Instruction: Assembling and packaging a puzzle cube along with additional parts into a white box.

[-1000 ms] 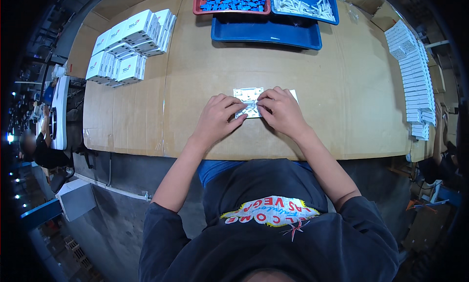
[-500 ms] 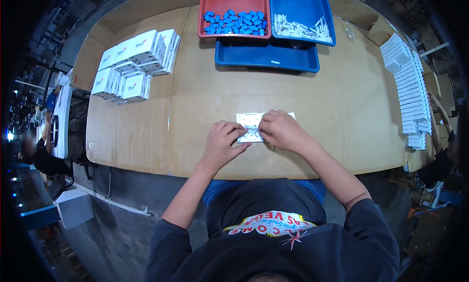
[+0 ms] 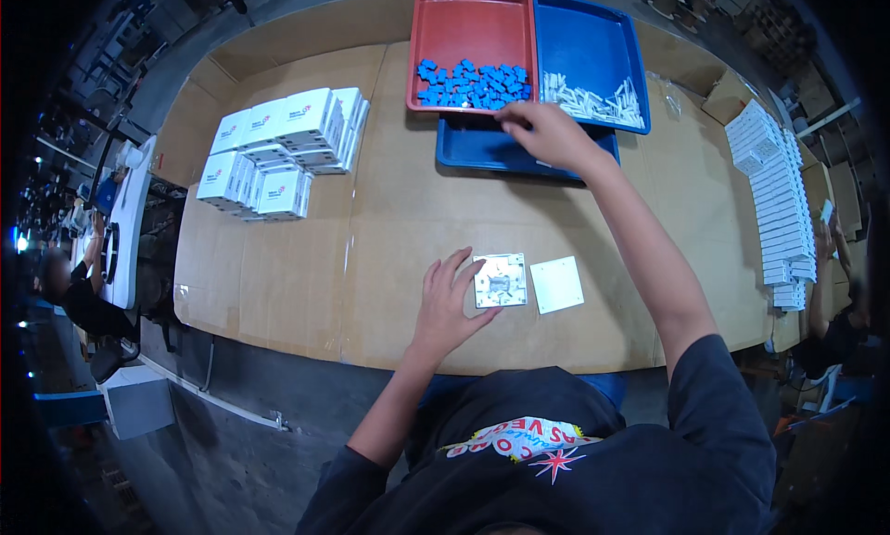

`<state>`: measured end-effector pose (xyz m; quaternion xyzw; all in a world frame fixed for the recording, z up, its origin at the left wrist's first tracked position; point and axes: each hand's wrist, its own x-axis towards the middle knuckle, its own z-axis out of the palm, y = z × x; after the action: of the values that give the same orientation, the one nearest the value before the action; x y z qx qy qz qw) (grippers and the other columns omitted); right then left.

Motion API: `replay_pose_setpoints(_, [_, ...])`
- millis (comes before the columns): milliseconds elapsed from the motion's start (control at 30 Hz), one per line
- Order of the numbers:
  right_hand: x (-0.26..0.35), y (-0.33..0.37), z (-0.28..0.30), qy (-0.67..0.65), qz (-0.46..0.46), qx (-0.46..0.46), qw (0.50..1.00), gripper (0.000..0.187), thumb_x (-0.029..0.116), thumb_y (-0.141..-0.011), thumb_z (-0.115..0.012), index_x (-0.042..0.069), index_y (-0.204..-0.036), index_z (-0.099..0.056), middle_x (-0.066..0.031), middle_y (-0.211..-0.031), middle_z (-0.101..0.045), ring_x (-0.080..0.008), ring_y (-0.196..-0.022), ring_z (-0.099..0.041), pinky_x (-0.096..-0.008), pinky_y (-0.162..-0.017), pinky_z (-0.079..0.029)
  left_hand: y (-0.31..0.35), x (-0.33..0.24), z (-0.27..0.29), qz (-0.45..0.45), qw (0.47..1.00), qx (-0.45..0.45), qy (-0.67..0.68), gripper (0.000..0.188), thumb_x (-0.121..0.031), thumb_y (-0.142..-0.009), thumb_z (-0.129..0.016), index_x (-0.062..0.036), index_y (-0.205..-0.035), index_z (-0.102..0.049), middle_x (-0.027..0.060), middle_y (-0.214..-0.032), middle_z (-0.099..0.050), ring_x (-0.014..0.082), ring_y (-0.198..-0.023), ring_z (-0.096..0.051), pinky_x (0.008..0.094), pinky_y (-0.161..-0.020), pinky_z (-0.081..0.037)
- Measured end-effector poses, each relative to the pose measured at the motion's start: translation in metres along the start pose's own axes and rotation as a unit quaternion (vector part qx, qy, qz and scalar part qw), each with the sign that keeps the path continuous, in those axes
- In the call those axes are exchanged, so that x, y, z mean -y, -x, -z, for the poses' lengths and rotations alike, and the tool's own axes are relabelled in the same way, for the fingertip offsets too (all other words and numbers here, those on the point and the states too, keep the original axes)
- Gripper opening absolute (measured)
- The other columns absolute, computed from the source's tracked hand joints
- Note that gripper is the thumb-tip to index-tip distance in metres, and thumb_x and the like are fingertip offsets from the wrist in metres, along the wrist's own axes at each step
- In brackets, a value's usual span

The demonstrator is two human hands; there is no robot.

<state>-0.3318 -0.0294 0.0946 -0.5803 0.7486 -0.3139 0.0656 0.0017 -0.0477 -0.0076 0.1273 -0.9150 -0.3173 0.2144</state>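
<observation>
An open white square plastic housing (image 3: 502, 282), with a greyish centre, lies flat on the table in front of me. My left hand (image 3: 451, 305) steadies it, the thumb at its near edge and a finger at its left side. Just right of it lies a plain white square cover (image 3: 557, 286) with small holes at its corners. My right hand (image 3: 553, 138) is stretched far out over the front rims of the trays, thumb and index finger apart, and I make out nothing between them. Small blue plastic pieces (image 3: 471, 83) lie nearest those fingertips.
Blue pieces fill the front of a red tray (image 3: 473, 25). Beside it, a blue tray (image 3: 589, 39) holds thin white parts (image 3: 593, 99); another blue tray (image 3: 473, 150) sits beneath. White boxes (image 3: 278, 155) are stacked left, more white units (image 3: 774, 210) right. Other people work at both sides.
My right hand has left the housing and reached forward to the trays. My left hand stays at the housing, fingers more spread. The white cover now shows fully beside it. The view has shifted.
</observation>
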Motion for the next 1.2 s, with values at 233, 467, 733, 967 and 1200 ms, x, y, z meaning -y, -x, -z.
replay_pose_setpoints(233, [-0.061,-0.121,-0.04,0.181,0.054,-0.096,0.977,0.037,0.011,-0.097,-0.06,0.011,-0.133,-0.067,-0.0175,-0.124,-0.064,-0.0377,-0.122,-0.061,-0.0489,-0.1,-0.052,0.001,0.005,-0.003,0.024,0.999,0.022,-0.006,0.081,-0.039,-0.077,-0.087,-0.0083,-0.144,-0.054,0.0138,-0.148,-0.056,0.0342,-0.145,-0.046,0.0564,-0.12,-0.031])
replay_pose_setpoints(467, [-0.092,-0.14,-0.046,0.191,0.061,-0.12,0.972,0.027,0.015,-0.095,-0.068,0.011,-0.121,-0.071,-0.0134,-0.129,-0.063,-0.0342,-0.125,-0.058,-0.0487,-0.106,-0.046,-0.003,0.003,-0.001,0.02,1.0,0.019,0.005,0.078,-0.04,-0.078,-0.087,-0.0072,-0.141,-0.056,0.0143,-0.144,-0.057,0.0337,-0.142,-0.049,0.0563,-0.12,-0.031])
replay_pose_setpoints(733, [-0.03,-0.075,-0.015,0.056,0.153,-0.325,0.931,0.016,0.007,-0.087,-0.076,0.003,-0.101,-0.072,-0.0136,-0.129,-0.066,-0.0338,-0.113,-0.067,-0.0428,-0.094,-0.055,-0.001,0.003,-0.001,0.031,0.999,0.024,-0.002,0.077,-0.041,-0.077,-0.087,-0.0077,-0.14,-0.057,0.0136,-0.144,-0.057,0.0331,-0.141,-0.049,0.0568,-0.119,-0.031])
replay_pose_setpoints(967, [0.056,0.044,0.0,-0.393,0.056,-0.4,0.826,0.022,-0.003,-0.094,-0.072,-0.001,-0.113,-0.061,-0.0173,-0.117,-0.073,-0.0218,-0.101,-0.073,-0.0345,-0.083,-0.061,-0.003,0.001,-0.002,0.027,0.999,0.022,-0.014,0.077,-0.042,-0.077,-0.087,-0.009,-0.14,-0.057,0.013,-0.144,-0.056,0.0319,-0.141,-0.049,0.0562,-0.12,-0.031])
replay_pose_setpoints(1200, [0.106,0.108,0.022,-0.576,-0.068,-0.358,0.732,0.019,0.004,-0.1,-0.067,-0.001,-0.117,-0.06,-0.0168,-0.105,-0.076,-0.0225,-0.086,-0.076,-0.0329,-0.075,-0.063,-0.002,-0.002,-0.008,0.013,1.0,0.019,-0.016,0.079,-0.036,-0.074,-0.09,-0.0097,-0.139,-0.056,0.0125,-0.144,-0.057,0.0328,-0.139,-0.051,0.0569,-0.12,-0.029])
